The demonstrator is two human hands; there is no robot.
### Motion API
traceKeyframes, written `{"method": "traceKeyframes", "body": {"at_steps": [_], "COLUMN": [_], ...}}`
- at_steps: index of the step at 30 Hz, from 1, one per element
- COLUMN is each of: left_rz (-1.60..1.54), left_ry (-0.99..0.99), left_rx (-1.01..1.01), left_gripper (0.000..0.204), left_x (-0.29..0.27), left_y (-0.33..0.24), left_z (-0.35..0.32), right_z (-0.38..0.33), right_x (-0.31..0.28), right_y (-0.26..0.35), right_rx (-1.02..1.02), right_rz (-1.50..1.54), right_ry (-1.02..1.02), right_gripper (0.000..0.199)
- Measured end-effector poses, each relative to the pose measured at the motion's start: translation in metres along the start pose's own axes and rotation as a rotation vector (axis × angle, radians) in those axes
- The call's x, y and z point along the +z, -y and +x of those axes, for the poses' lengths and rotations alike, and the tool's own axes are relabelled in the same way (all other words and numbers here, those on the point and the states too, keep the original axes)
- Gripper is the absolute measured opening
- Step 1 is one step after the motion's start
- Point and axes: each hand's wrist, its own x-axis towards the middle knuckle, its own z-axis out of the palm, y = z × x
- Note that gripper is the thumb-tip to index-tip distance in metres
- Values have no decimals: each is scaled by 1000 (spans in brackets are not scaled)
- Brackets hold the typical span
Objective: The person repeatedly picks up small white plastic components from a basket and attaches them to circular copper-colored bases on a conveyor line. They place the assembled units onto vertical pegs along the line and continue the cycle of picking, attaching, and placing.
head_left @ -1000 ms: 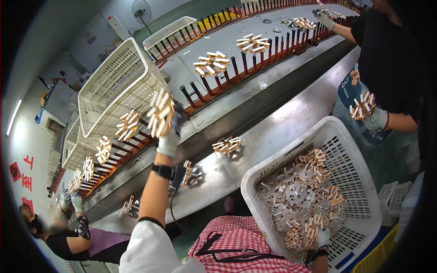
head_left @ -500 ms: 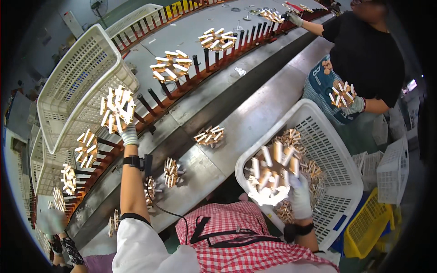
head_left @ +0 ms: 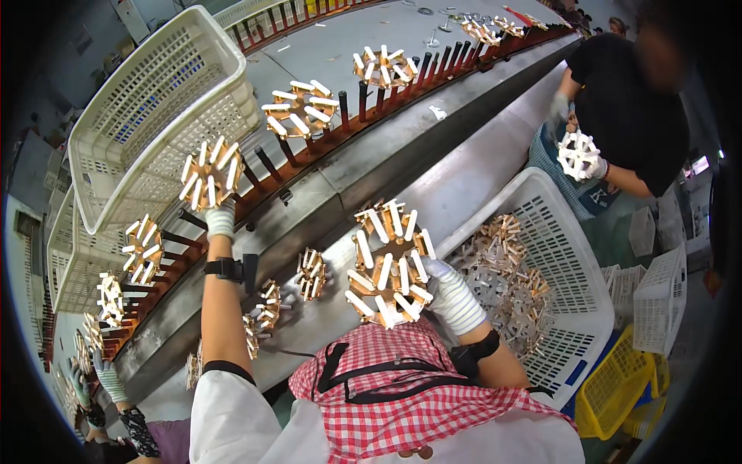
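My left hand (head_left: 221, 219), in a striped white glove, grips the lower edge of a copper-coloured wheel with white bars (head_left: 210, 175) over the rack's dark pegs; its fingers are mostly hidden behind the wheel. In front of my body, my right hand (head_left: 454, 298) is closed at the edge of two similar wheels that overlap, an upper one (head_left: 393, 234) and a lower one (head_left: 388, 284). Similar wheels (head_left: 300, 110) sit along the row of pegs (head_left: 267, 162). Several more (head_left: 311, 274) stand on the metal ledge near my left forearm.
To my right stands a white basket (head_left: 576, 309) with many wheels heaped inside. Large white crates (head_left: 166, 100) lean at the left beyond the pegs. A co-worker (head_left: 630, 116) at right holds a wheel; another person's gloved hands (head_left: 108, 379) work at lower left. A yellow crate (head_left: 618, 390) is at lower right.
My right hand has moved left out of the basket's area with wheels in it. At my left hand, one wheel shows where several bars overlapped before. The lower-left person's hands have come up.
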Motion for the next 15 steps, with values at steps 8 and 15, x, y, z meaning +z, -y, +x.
{"method": "traceKeyframes", "body": {"at_steps": [8, 15], "left_rz": [-1031, -1471], "left_ry": [-166, 1159], "left_rx": [-168, 413], "left_gripper": [47, 52], "left_x": [-161, -124], "left_y": [-108, -128], "left_z": [-101, -192], "right_z": [18, 29], "right_x": [-17, -8], "right_y": [-22, -44], "right_rx": [-118, 97], "right_rz": [-26, -67], "right_ry": [33, 46], "right_gripper": [42, 50]}}
